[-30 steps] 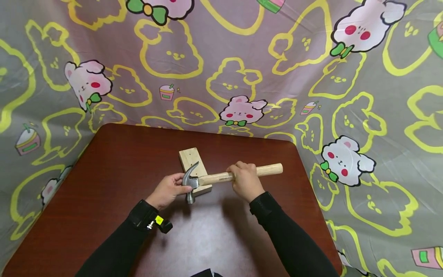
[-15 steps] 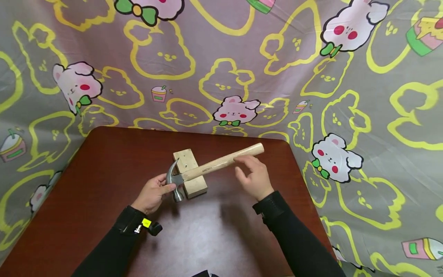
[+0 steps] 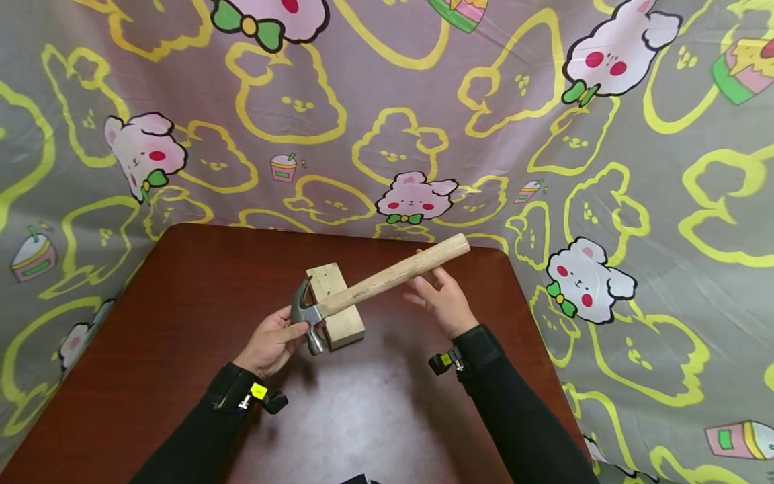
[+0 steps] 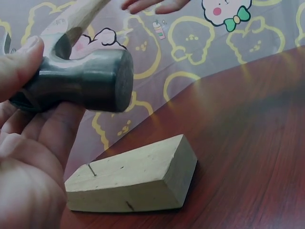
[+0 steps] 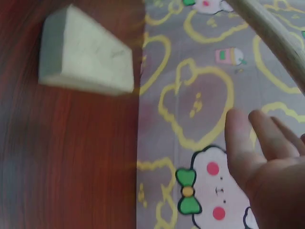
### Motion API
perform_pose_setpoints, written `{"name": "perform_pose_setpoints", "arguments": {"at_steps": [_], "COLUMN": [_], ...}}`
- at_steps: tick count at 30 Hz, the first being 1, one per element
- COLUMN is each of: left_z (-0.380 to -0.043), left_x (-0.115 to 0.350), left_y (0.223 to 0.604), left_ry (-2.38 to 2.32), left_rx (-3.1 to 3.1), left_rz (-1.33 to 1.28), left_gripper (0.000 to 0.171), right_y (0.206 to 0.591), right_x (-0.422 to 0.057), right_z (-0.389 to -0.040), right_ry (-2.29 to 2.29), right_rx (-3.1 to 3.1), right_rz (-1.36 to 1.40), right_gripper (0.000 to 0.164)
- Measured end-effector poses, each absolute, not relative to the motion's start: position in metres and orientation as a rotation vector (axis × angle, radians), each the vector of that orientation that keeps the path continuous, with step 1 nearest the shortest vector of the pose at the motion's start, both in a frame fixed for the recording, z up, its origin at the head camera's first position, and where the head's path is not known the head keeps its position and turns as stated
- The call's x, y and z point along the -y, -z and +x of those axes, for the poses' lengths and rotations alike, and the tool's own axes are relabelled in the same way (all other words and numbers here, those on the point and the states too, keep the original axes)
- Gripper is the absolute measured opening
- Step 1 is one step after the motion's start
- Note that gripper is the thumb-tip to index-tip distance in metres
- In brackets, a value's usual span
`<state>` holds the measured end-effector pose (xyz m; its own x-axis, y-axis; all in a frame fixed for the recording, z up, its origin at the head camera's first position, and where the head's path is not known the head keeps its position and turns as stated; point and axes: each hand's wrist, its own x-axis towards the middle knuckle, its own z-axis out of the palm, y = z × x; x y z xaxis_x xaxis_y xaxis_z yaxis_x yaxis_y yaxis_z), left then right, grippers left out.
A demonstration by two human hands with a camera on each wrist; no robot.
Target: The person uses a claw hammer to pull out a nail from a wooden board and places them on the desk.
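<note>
A claw hammer with a pale wooden handle hangs over the table, tilted so that its handle rises to the right. My left hand grips it by the steel head, thumb on the near side and fingers behind; the round striking face shows in the left wrist view. My right hand is just below the handle's far part, palm turned up and fingers loosely extended. In the right wrist view its fingers stand apart from the handle. Beneath the hammer lies a wooden block, with a nail sticking up from its top.
The block rests on a dark red-brown table with a glossy sheen near the front. Fabric with cartoon rabbits walls the table at the back and sides. Each wrist bears a black strap with a small camera.
The right hand has let go of the handle and turned palm up beneath it. The hammer has moved left and its handle end has swung upward, while the left hand keeps holding the head.
</note>
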<state>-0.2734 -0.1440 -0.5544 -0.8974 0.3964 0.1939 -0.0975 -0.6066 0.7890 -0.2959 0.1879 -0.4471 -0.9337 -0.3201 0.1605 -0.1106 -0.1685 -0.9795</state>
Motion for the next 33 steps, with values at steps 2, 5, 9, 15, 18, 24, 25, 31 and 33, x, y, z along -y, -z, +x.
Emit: {"name": "perform_pose_setpoints", "arguments": {"at_steps": [2,5,9,15,18,24,25,31,33], "left_z": [-0.275,-0.279,-0.281,-0.28,-0.279,-0.278,-0.278,-0.277,-0.278], "left_x": [0.141,0.136,0.129,0.118,0.112,0.106,0.106,0.103,0.101], "left_y": [0.554,0.554,0.555,0.561,0.564,0.566,0.566,0.567,0.567], "left_ry": [-2.535,-2.536,-2.532,-2.502,-2.472,-2.454,-2.453,-2.451,-2.423], "left_rx": [-1.189,-1.154,-1.104,-1.104,-1.126,-1.127,-1.134,-1.215,-1.32], "left_rz": [0.528,0.537,0.539,0.523,0.494,0.425,0.422,0.403,0.393], "left_gripper": [0.033,0.033,0.033,0.035,0.035,0.038,0.038,0.037,0.038], "right_y": [0.444,0.438,0.435,0.435,0.436,0.436,0.435,0.435,0.434], "right_x": [-0.184,-0.179,-0.174,-0.17,-0.17,-0.17,-0.169,-0.166,-0.167], "right_z": [-0.296,-0.298,-0.301,-0.298,-0.295,-0.29,-0.29,-0.289,-0.288], "right_ry": [2.313,2.373,2.412,2.411,2.359,2.319,2.324,2.336,2.338], "right_rx": [-1.779,-1.646,-1.569,-1.669,-1.821,-2.013,-2.022,-2.065,-2.074], "right_rz": [-0.55,-0.61,-0.621,-0.546,-0.508,-0.521,-0.527,-0.507,-0.494], "right_gripper": [0.069,0.076,0.084,0.073,0.053,0.041,0.04,0.04,0.043]}}
